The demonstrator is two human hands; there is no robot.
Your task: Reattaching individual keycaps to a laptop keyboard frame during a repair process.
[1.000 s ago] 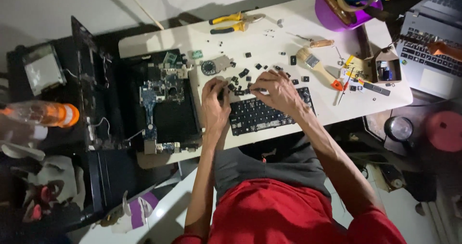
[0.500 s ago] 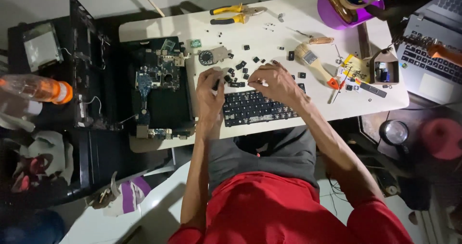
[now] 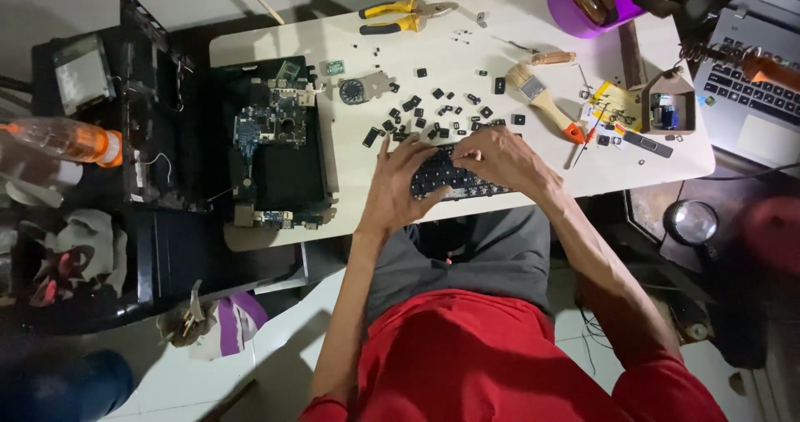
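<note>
Black keycaps (image 3: pixel 433 115) are lying scattered over the pale table (image 3: pixel 367 172), just beyond the keyboard (image 3: pixel 454 180) I am working on at its near edge. In the head view my left hand (image 3: pixel 400 190) is resting flat on the keyboard's left end, fingers spread. My right hand (image 3: pixel 500 157) is curling over its top edge; whether it is pinching a keycap, I cannot tell. A paintbrush (image 3: pixel 546 101) is lying to the right, an opened laptop chassis (image 3: pixel 279 151) to the left.
</note>
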